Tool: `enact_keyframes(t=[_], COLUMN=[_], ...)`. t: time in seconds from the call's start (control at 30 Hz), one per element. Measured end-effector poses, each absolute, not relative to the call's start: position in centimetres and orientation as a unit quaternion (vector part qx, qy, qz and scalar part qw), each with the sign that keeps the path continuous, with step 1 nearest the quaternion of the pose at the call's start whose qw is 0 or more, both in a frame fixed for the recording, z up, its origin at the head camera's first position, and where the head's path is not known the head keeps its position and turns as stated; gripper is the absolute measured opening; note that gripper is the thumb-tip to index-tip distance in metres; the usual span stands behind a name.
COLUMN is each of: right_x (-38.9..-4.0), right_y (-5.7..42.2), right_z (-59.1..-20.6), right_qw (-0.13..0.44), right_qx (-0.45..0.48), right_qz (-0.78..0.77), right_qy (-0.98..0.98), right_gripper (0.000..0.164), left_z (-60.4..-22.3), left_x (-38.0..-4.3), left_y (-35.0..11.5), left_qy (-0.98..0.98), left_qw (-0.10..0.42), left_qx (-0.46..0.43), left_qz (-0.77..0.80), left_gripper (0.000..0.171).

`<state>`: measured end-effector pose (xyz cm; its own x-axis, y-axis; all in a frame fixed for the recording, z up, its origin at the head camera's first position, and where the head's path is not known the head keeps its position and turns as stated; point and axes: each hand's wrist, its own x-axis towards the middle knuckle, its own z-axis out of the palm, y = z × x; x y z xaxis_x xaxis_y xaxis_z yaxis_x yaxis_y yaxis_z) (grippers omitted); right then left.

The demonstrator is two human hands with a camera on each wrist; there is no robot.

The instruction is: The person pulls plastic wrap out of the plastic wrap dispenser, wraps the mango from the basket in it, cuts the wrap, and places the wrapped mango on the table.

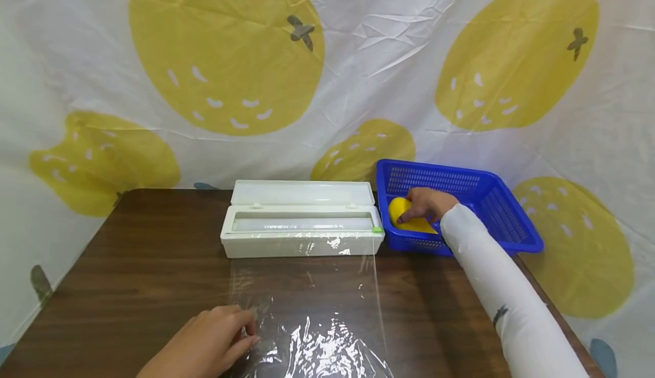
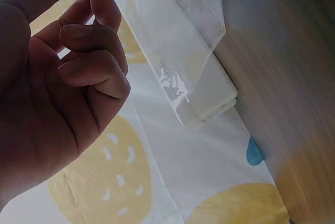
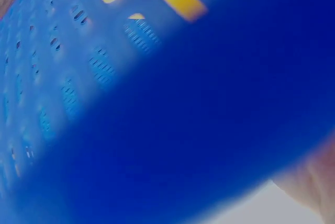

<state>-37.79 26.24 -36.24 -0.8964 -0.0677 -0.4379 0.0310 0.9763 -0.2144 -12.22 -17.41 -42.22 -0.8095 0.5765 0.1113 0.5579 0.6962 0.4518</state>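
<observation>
In the head view, my right hand reaches into a blue basket and grips a rounded yellow object. A flatter yellow part with a pointed corner shows below the fingers; its exact kind is unclear. My left hand is beside the left edge of a sheet of clear plastic wrap. Its fingers are loosely bent, the thumb apart from the index finger, and nothing visible is between them. The wrap comes out of a white dispenser box whose lid is raised.
Under everything lies a dark wooden table. A white cloth with yellow fruit prints hangs behind it. On the dispenser's right front edge sits a small green piece. Basket wall fills most of the right wrist view.
</observation>
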Motion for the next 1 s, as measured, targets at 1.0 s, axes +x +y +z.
enact_keyframes(t=[1.0], right_x=[-36.2], right_y=[28.1], right_z=[-29.7], right_qw=[0.086], right_qx=[-0.112], right_qz=[-0.132], right_qy=[0.981], right_gripper=[0.084], left_z=[-42.6], left_x=[-13.3], left_y=[-17.0], left_qy=[0.92], left_qw=[0.121], left_qx=[0.286], left_qz=[0.24], left_gripper=[0.012])
